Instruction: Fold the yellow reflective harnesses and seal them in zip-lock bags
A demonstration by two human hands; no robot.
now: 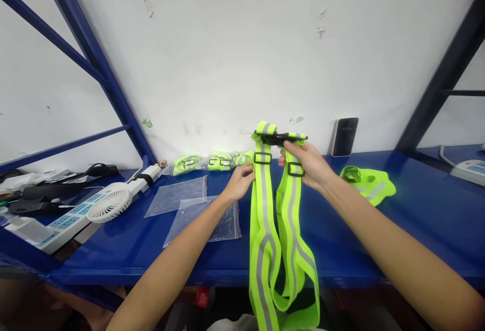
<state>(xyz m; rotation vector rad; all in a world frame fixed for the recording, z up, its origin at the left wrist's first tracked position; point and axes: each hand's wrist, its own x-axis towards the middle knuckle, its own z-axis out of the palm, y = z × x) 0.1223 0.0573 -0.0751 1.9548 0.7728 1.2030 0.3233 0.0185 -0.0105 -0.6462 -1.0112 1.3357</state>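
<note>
A neon yellow reflective strap vest [265, 209] with grey stripes hangs between my hands, its long loops dropping past the table's front edge. My right hand [308, 163] grips its top near a black buckle [278, 139]. On the other strap, my left hand [241, 180] pinches the edge just below a black slider [262, 157]. A second slider [296, 169] sits on the right strap beside my right fingers. Two clear zip bags [178, 194] lie flat on the table to the left of the vest.
Several bagged yellow vests [220, 161] lie along the wall. Another bunched yellow piece [369, 183] rests on the blue table [420, 209] at right. A black phone-like device [344, 137] leans on the wall. A white fan [109, 205] and power strip [76, 217] are at left.
</note>
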